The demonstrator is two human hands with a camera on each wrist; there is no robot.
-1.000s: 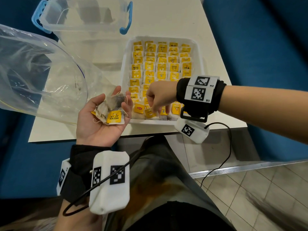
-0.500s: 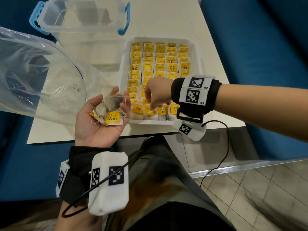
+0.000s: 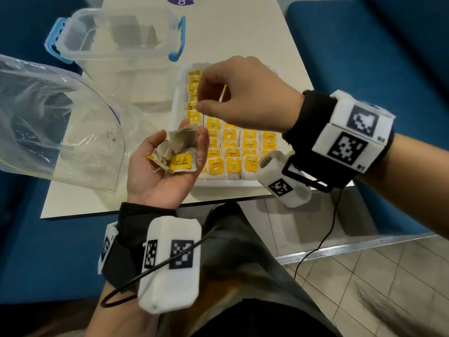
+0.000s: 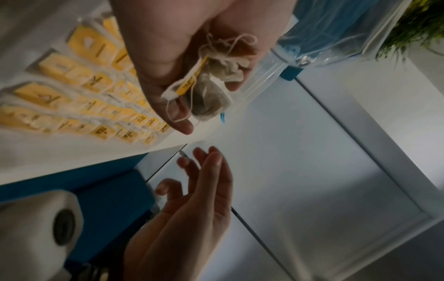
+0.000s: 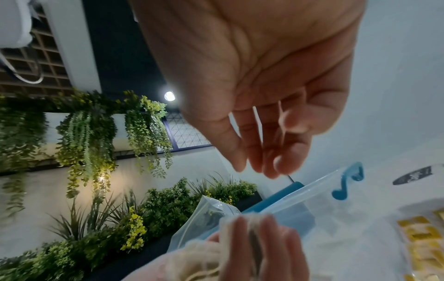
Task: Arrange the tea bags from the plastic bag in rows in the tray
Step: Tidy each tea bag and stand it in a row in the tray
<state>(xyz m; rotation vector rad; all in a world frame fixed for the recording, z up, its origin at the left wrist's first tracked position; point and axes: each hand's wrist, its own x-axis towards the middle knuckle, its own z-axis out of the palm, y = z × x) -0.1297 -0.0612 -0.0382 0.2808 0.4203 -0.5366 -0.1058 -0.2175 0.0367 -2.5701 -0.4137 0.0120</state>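
Head view: a small clump of tea bags (image 3: 176,152) lies in the upturned left hand (image 3: 160,171), whose fingers (image 3: 202,137) curl loosely round it; one yellow tag faces up at the near side of the clump. From the left wrist the same clump (image 4: 213,79) sits against those fingers, strings trailing. Just above and beyond the left fingertips hangs the right hand (image 3: 245,96), knuckles up, its fingers (image 3: 206,108) bent toward the thumb; whether they pinch anything I cannot tell, though a sliver of yellow shows under the palm. From the right wrist its fingers (image 5: 276,152) look loosely bunched and blurred. Below the right hand sits the tray (image 3: 226,183), filled with rows of yellow-tagged bags (image 3: 233,164), touching the left fingers' far side. Left of the left hand the plastic bag (image 3: 60,122) lies open on the worktop (image 3: 243,32). Beyond both hands stands a clear box (image 3: 116,37) with blue handles.
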